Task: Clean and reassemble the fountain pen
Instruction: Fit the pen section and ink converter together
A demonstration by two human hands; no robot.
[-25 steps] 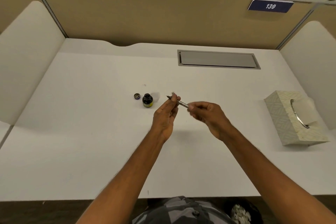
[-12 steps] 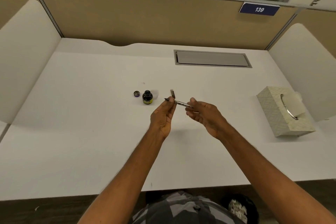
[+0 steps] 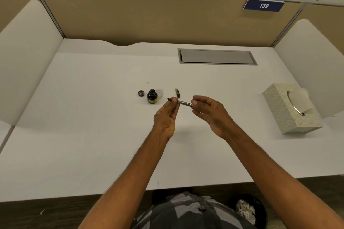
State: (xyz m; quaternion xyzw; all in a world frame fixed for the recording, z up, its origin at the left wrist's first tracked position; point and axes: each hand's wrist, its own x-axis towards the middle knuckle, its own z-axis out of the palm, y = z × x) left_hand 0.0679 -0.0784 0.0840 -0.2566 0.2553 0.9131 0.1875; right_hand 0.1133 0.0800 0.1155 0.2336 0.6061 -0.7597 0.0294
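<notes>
My left hand (image 3: 166, 117) pinches the fountain pen's front section (image 3: 183, 102) near the dark nib, which points left. The silvery converter end sticks out to the right. My right hand (image 3: 212, 112) is just right of that end, fingers spread, its fingertips close to the pen's tip; contact cannot be told. A dark pen barrel (image 3: 177, 92) lies on the white desk (image 3: 93, 126) just behind the pen. An uncapped ink bottle (image 3: 152, 96) stands to the left, with its small round cap (image 3: 141, 93) beside it.
A patterned tissue box (image 3: 290, 108) sits at the desk's right side. A grey cable hatch (image 3: 216, 56) is set into the desk at the back. Partition walls enclose three sides. A bin (image 3: 247, 210) stands under the desk's front edge.
My right hand has opened and drawn slightly right off the pen's end. The left hand keeps its hold. The barrel on the desk has come into view behind the pen.
</notes>
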